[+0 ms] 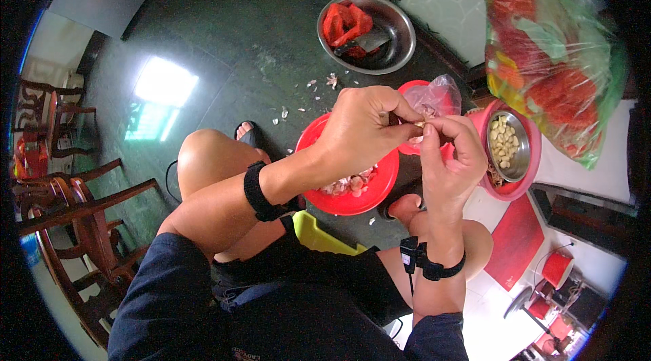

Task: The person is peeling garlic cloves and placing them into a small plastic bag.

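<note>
Both of my hands meet in front of me over the basins. My left hand [366, 117] is closed, thumb and forefinger pinching a small pale garlic clove [422, 124]. From the other side, the closed fingertips of my right hand [453, 163] grip the same clove. Below the left hand stands a red basin [388, 188] with garlic cloves and papery skins in it, partly covered by my arm. To the right, a small steel bowl [525, 157] of peeled cloves [503, 141] rests in a pink basin [534, 174].
A larger steel basin [409, 42] on the dark floor holds a red bag [346, 23] and a cleaver [371, 41]. Beyond my hands is another red bowl [415, 84] with clear plastic. A filled green bag [549, 56] stands at upper right; wooden chairs [74, 218] are left.
</note>
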`<state>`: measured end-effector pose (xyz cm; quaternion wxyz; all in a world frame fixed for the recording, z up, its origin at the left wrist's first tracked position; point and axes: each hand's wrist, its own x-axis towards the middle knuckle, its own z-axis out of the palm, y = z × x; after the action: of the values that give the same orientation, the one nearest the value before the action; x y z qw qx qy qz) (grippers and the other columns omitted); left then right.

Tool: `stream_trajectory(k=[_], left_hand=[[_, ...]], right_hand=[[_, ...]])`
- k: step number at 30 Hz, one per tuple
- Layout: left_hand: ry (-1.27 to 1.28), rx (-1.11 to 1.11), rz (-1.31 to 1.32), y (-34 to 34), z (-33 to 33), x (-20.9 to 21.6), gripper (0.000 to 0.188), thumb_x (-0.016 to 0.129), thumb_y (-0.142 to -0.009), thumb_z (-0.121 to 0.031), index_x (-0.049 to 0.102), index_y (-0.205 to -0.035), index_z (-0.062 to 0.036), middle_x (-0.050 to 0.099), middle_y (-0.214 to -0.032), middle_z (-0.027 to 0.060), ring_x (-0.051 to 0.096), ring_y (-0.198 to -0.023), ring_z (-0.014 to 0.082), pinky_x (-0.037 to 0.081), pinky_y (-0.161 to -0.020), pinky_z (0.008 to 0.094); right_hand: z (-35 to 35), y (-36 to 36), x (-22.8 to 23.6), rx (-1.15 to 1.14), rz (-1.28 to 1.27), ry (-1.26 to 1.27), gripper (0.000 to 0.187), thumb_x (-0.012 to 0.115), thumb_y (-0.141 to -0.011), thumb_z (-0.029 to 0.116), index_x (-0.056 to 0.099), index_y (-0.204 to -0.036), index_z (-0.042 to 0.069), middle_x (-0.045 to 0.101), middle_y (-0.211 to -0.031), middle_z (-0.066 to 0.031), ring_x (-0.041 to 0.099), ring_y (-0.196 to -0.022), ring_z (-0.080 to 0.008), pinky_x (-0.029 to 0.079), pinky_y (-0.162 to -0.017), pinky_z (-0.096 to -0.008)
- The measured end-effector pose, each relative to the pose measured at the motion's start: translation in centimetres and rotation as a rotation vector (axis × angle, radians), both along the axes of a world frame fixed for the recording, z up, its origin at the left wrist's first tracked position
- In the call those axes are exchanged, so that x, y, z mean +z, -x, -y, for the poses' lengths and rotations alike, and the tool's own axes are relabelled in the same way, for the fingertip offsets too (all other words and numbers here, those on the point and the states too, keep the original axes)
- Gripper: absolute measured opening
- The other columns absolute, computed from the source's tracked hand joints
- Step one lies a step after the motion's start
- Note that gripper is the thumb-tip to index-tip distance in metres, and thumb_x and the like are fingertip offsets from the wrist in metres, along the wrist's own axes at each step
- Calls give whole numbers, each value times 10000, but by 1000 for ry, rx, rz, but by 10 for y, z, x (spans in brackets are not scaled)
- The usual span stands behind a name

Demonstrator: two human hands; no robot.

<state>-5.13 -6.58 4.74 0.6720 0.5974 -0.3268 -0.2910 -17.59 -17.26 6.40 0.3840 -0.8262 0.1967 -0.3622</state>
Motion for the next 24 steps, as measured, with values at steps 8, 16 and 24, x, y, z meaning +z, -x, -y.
stream_trajectory(k=[8, 16, 24], left_hand=[[-26, -63, -34, -5, -6, 2, 42, 765, -872, 34, 726, -857, 36, 723, -830, 40, 651, -755, 69, 518, -611, 238], [107, -232, -423, -14, -5, 11, 158, 756, -926, -47, 736, -1073, 6, 721, -910, 15, 637, -789, 27, 527, -663, 197], [-36, -153, -485, -15, -6, 15, 209, 733, -968, -155, 737, -1105, 2, 727, -914, 26, 635, -733, 56, 520, -617, 218]], right_hand=[[3, 1, -1, 69, -27, -93, 80, 667, -833, -62, 629, -879, -9, 654, -876, -88, 635, -785, -180, 518, -715, -294], [3, 6, -7, 118, 30, -407, 87, 606, -877, -46, 588, -936, 16, 606, -955, -34, 557, -859, -117, 470, -781, -254], [-7, -5, 1, 81, 56, -34, 271, 785, -784, -37, 652, -1010, 30, 642, -989, -79, 620, -803, -154, 506, -659, -265]])
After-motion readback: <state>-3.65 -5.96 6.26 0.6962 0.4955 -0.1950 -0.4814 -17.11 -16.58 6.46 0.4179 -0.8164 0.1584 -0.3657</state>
